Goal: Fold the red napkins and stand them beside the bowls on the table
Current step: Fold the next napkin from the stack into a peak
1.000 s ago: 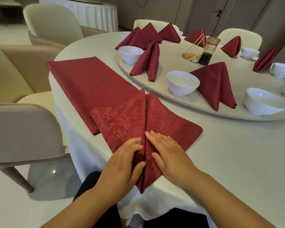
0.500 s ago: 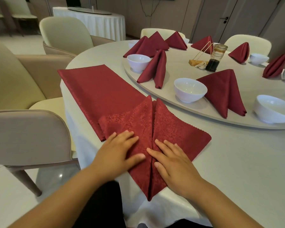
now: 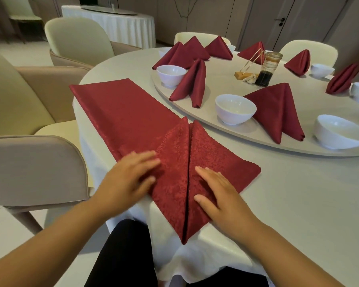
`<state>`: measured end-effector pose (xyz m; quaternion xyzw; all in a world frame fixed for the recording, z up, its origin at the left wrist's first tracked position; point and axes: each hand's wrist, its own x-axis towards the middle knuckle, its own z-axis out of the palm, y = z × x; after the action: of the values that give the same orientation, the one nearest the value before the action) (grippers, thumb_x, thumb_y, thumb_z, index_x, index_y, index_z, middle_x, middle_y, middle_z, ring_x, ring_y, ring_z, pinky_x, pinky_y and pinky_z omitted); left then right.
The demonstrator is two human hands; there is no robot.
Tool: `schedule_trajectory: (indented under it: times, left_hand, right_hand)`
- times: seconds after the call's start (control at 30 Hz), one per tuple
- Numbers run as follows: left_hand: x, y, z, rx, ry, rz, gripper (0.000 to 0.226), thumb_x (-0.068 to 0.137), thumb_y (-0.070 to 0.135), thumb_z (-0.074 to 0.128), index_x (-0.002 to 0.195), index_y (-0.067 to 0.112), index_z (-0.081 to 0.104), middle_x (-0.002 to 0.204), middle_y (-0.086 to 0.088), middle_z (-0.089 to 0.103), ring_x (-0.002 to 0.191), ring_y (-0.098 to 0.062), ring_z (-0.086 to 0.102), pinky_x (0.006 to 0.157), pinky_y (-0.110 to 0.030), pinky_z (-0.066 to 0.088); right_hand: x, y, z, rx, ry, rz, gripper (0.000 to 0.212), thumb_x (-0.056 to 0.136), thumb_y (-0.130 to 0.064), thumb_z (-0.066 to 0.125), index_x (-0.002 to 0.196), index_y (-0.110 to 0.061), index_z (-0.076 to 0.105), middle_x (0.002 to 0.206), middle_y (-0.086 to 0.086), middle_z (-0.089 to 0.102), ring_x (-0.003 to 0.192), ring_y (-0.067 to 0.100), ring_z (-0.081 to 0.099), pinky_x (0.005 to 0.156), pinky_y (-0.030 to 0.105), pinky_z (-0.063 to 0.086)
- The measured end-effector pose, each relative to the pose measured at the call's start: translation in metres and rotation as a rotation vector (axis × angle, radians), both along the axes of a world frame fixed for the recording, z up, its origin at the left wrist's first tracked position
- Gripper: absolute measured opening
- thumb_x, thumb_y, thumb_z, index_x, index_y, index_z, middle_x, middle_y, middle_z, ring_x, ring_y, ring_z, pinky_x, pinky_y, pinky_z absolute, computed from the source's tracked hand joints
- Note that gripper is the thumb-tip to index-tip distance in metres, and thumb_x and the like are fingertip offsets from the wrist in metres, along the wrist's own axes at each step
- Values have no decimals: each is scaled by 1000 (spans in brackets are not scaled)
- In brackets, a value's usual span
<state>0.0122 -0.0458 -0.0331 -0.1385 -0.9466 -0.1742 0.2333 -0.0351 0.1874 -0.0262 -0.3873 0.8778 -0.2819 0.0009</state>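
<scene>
Head view: your L hand [image 3: 131,179] lies palm-down on the left flap of the red napkin [image 3: 216,150]. Its fingers are straight and a bit spread, pressing flat and gripping nothing. It's motion-blurred, so finer detail can't be told. Your R hand [image 3: 220,195] lies flat on the right flap, fingers [image 3: 207,175] straight & close together, clamped on nothing, thumb out toward the centre seam. That seam runs betw. the two hands. Both forearms come in from the bottom edge, angled toward each other.

The napkin is folded w/ two flaps meeting at the seam. One point hangs over the tabletop [image 3: 288,204] edge betw. your wrists; the other lies beyond the fingertips. A flat red cloth [image 3: 122,112] is spread past the L fingertips, partly under the folded one.

Ahead of the R fingers a round turntable [image 3: 216,83] carries the near bowl [image 3: 235,108] w/ a standing napkin [image 3: 278,112] just beside it. Ahead of the L fingers are a far bowl [image 3: 171,74] & another upright napkin [image 3: 192,83]. A sauce bottle [image 3: 266,69] stands well beyond. A beige chair [image 3: 33,168] is left of the L hand.
</scene>
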Motion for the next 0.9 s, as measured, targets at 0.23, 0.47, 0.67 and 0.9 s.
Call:
schedule_trajectory:
  times: [0.23, 0.47, 0.67, 0.9]
  left_hand:
    - [28, 20, -4, -161, -95, -188, 54, 68, 26, 43, 121, 25, 46, 124, 3, 60, 118, -7, 45, 106, -25, 20]
    - [15, 41, -3, -164, -12, -172, 48, 66, 23, 39, 113, 24, 47, 106, 3, 69, 101, -9, 62, 93, -26, 34]
    - [1, 50, 3, -176, -3, -153, 46, 63, 21, 40, 100, 25, 67, 95, 1, 72, 88, -12, 67, 85, -27, 38]
    - [19, 57, 76, 98, -102, -56, 38, 61, 31, 43, 87, 35, 71, 92, 18, 67, 96, -7, 51, 68, -14, 42]
  right_hand:
    - [-3, 43, 1, 25, 339, 142, 35, 74, -26, 51, 107, -22, 63, 113, -4, 65, 111, 6, 51, 108, 21, 21]
    - [-4, 31, -1, 159, 529, 130, 25, 67, -21, 65, 89, -17, 73, 93, -6, 72, 87, 8, 68, 81, 30, 53]
    - [-1, 17, 4, 97, 475, 46, 21, 57, -15, 64, 75, -19, 73, 75, -9, 71, 71, 5, 65, 78, 22, 51]
    - [15, 21, 71, -201, 121, 24, 22, 75, -22, 47, 80, -24, 68, 84, -20, 63, 76, 1, 54, 73, 2, 37]
